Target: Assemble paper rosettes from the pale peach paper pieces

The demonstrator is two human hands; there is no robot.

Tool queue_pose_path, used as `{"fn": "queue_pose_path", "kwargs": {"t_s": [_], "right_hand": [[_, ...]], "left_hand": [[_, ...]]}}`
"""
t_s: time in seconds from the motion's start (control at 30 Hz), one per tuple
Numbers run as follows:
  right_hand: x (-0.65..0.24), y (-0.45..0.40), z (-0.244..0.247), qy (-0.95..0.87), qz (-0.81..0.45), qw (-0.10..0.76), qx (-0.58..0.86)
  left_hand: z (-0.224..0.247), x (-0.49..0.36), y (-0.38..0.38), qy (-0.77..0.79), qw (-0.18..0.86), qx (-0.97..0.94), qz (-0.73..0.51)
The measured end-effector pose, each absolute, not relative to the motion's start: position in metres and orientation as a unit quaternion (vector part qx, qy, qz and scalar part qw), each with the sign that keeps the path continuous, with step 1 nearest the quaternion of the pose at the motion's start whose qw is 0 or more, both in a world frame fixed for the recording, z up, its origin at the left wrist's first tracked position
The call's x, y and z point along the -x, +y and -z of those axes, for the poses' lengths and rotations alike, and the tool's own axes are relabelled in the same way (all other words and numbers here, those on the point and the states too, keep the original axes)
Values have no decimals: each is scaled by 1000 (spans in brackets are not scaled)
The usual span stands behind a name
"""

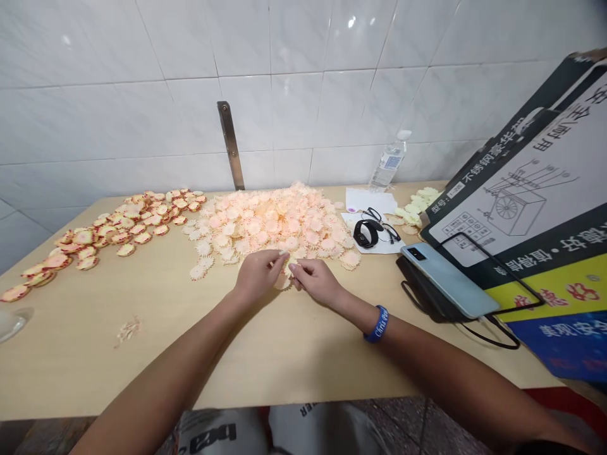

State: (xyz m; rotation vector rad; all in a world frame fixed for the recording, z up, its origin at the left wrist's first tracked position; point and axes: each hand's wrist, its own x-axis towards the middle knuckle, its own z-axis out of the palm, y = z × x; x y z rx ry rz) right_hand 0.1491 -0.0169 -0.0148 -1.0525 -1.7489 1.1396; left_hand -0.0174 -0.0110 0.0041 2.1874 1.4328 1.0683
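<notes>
My left hand and my right hand meet near the middle of the table, their fingers closed in a pinch. Between the fingertips is a pale yellow flower-shaped piece with a jagged rim, partly covered by the fingers. Just beyond my hands spreads a large heap of pale pink flower-shaped pieces, thin and toothed at the edges. A blue wristband circles my right wrist. Farther left lie stacked, scalloped pieces with red edges.
To the right are a phone on a dark case, a black watch band, eyeglasses and a water bottle. Pale green pieces lie beside a large printed carton. Small scraps lie at left; a tiled wall stands behind.
</notes>
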Motion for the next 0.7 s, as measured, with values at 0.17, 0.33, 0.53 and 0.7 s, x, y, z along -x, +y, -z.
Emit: {"fn": "queue_pose_path", "kwargs": {"t_s": [0.17, 0.33, 0.53, 0.7], "right_hand": [[-149, -22, 14, -684, -436, 415, 414], [-147, -17, 22, -641, -494, 424, 407], [-146, -14, 24, -637, -488, 427, 417], [-149, -10, 25, -657, -443, 431, 432]], "left_hand": [[-11, 42, 7, 594, 177, -622, -478], [-1, 57, 22, 554, 70, -693, -456], [3, 34, 5, 497, 60, -742, -446], [2, 24, -7, 467, 208, -749, -421]]}}
